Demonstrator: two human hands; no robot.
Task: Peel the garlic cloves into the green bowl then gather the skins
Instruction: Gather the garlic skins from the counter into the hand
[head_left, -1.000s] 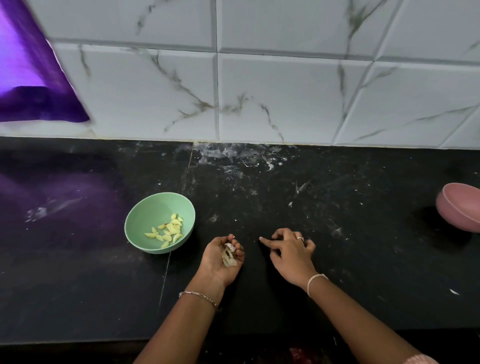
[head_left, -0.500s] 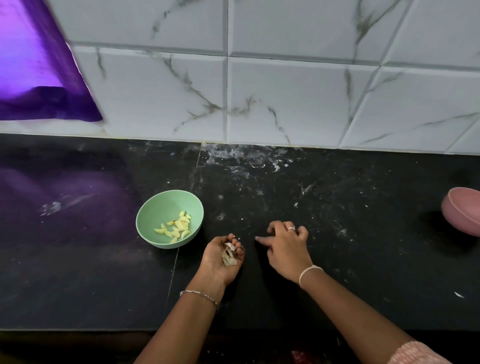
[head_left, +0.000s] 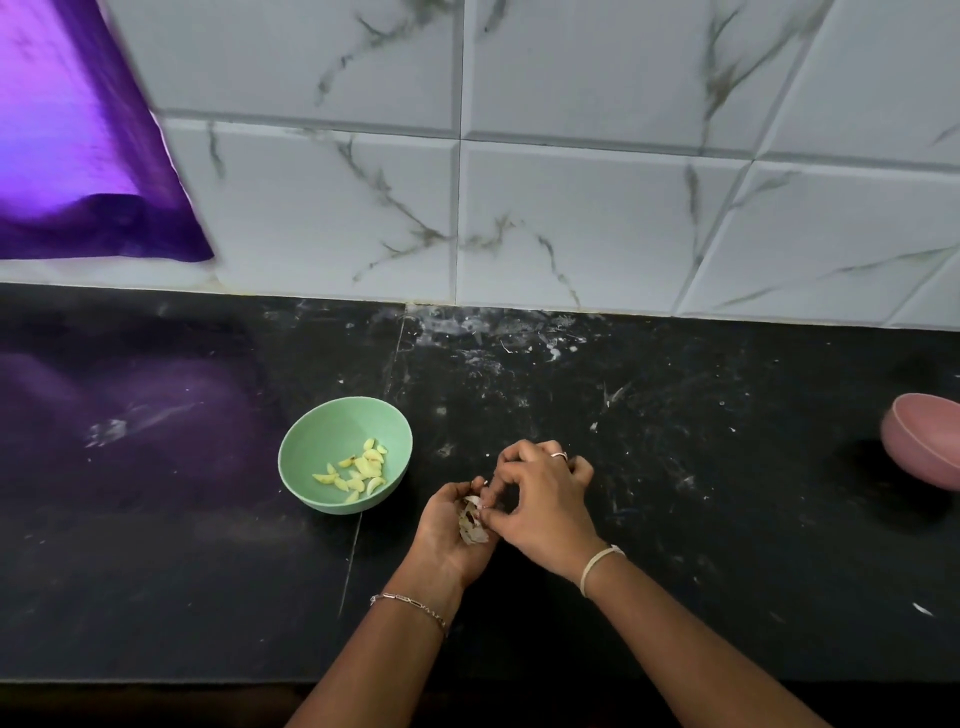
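Note:
A green bowl (head_left: 322, 441) stands on the black counter and holds several peeled yellow garlic cloves (head_left: 358, 470). Just right of it my left hand (head_left: 447, 535) is cupped palm up around a small heap of pale garlic skins (head_left: 471, 522). My right hand (head_left: 540, 499) lies against the left palm, its thumb and forefinger pinched together over the skins. Whether a bit of skin sits between those fingertips I cannot tell.
A pink bowl (head_left: 924, 441) lies tilted at the counter's right edge. A small white scrap (head_left: 922, 609) rests on the counter at the lower right. White tiled wall (head_left: 571, 208) bounds the back; a purple sheet (head_left: 78, 156) hangs at the upper left.
My right hand has moved left from the counter to my cupped left hand, fingertips now pinched over the skins. The left hand has stayed beside the green bowl.

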